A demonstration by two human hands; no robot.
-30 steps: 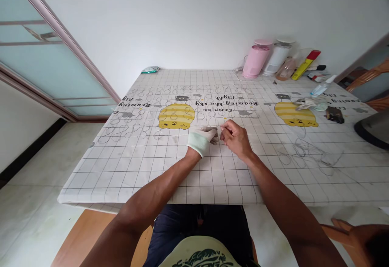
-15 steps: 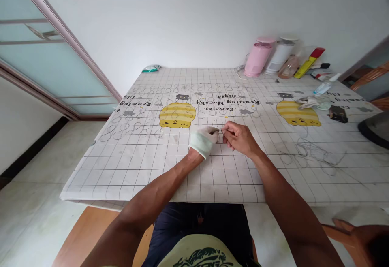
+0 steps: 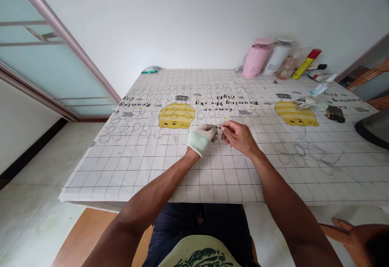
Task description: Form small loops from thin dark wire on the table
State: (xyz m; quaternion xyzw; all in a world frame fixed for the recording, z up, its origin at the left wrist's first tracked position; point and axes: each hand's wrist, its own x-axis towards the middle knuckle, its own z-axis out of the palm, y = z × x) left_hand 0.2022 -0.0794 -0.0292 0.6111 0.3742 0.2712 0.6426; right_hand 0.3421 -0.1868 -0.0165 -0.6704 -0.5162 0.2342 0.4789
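Head view, from my end. Nearest: pale green shirt [image 3: 194, 242] with a dark green print; its lettering is cut off by the frame, unreadable to me.

White checked tablecloth [image 3: 136, 186] beyond. Left hand [image 3: 203, 134], in a pale knit glove with mint cuff, has fingers curled, tips pinched. Bare right hand [image 3: 236, 135] close beside it, thumb and forefinger pinched together. Whatever sits between the fingertips is too small for me to name; the fingers block part of it.

Right of the hands, a loose tangle of thin grey wire [image 3: 304, 150]; thin grey wire loops [image 3: 108, 132] lie left and beyond, in rows across the cloth's print.

Print, upside down to me: "Come on", "Roaming the sky", then a word I read as "flight" or "night". Two yellow striped bear figures flank it.

Right side: black-rimmed container [image 3: 375, 128], small black object [image 3: 335, 114], crumpled pale glove [image 3: 314, 103], clear bottle with blue contents [image 3: 322, 86].

Far edge: green-and-white packet [image 3: 150, 69] at left; pink cylinder [image 3: 255, 61], white cylinder [image 3: 277, 58], pinkish bottle [image 3: 285, 69], yellow-and-red box [image 3: 306, 64] at right, its label unreadable.
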